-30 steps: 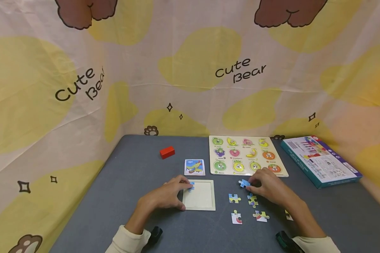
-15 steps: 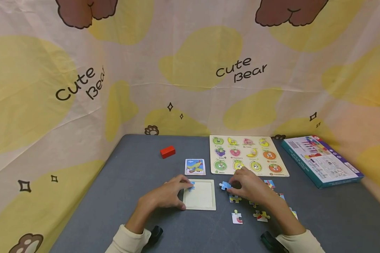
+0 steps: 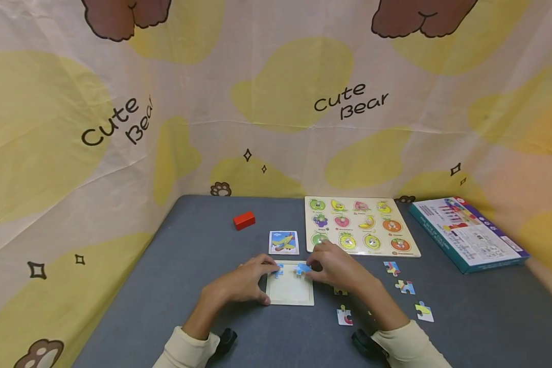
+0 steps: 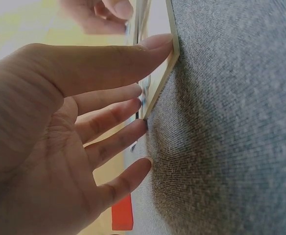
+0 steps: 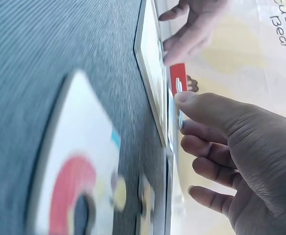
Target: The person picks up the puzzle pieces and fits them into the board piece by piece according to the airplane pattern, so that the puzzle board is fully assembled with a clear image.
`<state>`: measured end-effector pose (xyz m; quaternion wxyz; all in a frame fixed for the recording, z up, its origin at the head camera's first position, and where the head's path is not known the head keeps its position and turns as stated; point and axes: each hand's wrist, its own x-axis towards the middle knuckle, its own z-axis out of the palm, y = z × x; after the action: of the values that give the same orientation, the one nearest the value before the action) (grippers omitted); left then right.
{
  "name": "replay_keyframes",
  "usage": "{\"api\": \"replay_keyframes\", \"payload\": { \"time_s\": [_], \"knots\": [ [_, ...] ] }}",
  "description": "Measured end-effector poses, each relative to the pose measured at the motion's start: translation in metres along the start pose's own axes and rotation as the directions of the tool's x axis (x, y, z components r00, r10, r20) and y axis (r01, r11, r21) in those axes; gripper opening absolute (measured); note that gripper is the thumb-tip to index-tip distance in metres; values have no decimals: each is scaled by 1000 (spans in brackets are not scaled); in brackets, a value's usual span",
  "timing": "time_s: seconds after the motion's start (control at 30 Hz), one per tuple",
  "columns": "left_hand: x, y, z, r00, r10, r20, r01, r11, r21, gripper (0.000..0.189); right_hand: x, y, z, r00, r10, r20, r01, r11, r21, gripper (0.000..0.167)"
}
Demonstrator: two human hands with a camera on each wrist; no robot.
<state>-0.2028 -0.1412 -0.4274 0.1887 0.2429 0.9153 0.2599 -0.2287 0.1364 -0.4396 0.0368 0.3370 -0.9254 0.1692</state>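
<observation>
My right hand [image 3: 338, 266] pinches a light blue jigsaw piece [image 3: 301, 269] between thumb and index finger, over the upper right of a square wooden puzzle tray [image 3: 290, 294]. In the right wrist view the piece [image 5: 178, 88] stands edge-on at the thumb tip, above the tray. My left hand [image 3: 244, 280] rests on the tray's left side, its thumb on the near left corner and its fingertips by another blue piece [image 3: 279, 271] in the upper left corner. Its fingers are nearly straight in the left wrist view. Behind the tray lies a small airplane picture card [image 3: 283, 242].
Several loose jigsaw pieces lie right of the tray, among them a white-and-red piece [image 3: 344, 316] and a yellow one [image 3: 424, 312]; the right forearm hides some. A fruit board [image 3: 361, 232], a flat box [image 3: 469, 232] and a red block [image 3: 244, 221] lie farther back.
My right hand has carried the blue jigsaw piece leftward from the loose pieces to above the tray. Pieces formerly under the right arm now show. The left hand has stayed put.
</observation>
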Motion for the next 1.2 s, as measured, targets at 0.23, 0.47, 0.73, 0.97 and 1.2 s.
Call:
{"api": "replay_keyframes", "payload": {
  "time_s": [0.23,0.47,0.73,0.97,1.2],
  "knots": [
    [0,1,0,1000,0,-3,0,1000,3,72,12,-8,7,999,-33,5,33,999,1,25],
    [-1,2,0,1000,26,-14,-26,1000,1,71,20,-12,13,999,-1,36,1,1000,-10,26],
    [-1,1,0,1000,28,-15,-28,1000,-10,71,21,-16,14,998,-55,8,55,998,-26,24],
    [-2,1,-1,1000,25,-15,-25,1000,-14,71,22,-18,15,998,-60,16,60,998,3,20],
    [-2,0,0,1000,23,-13,-23,1000,-15,71,23,-19,16,997,-74,6,74,997,-6,19]
  ]
}}
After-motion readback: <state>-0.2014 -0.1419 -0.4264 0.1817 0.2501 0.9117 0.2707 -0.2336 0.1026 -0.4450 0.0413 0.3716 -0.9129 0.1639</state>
